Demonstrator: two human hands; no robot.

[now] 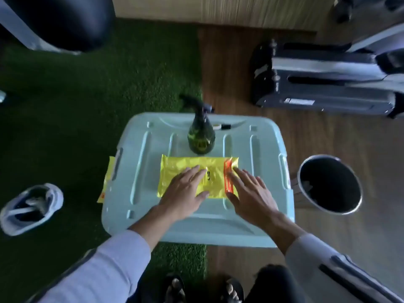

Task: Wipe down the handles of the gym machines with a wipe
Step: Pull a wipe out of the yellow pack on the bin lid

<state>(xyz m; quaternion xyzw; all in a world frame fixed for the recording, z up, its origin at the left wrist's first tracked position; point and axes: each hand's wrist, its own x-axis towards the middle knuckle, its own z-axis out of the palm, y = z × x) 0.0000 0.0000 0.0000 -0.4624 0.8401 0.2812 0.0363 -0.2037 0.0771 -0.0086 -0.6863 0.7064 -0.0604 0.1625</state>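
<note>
Head view: a pale green storage-box lid is seen from above, standing on the floor where green artificial turf on the left meets wooden flooring on the right. A yellow pack of wipes lies flat across the middle of the lid, with an orange strip near its right end. The left hand is laid palm down on the pack, its fingers straight and spread, nothing being gripped. The right hand is held with fingers extended and apart, its fingertips at the orange strip on the right end of the pack; whether the strip is pinched cannot be told. Just beyond the pack, on the far part of the lid, a dark green spray bottle stands upright, and a small roll of tape with a dark marker is seen behind it. A second yellow pack protrudes at the left edge of the lid. A round bin with a dark inside stands on the right, near the box. A white shoe lies on the turf at the left. Gym equipment is visible at the far right.
</note>
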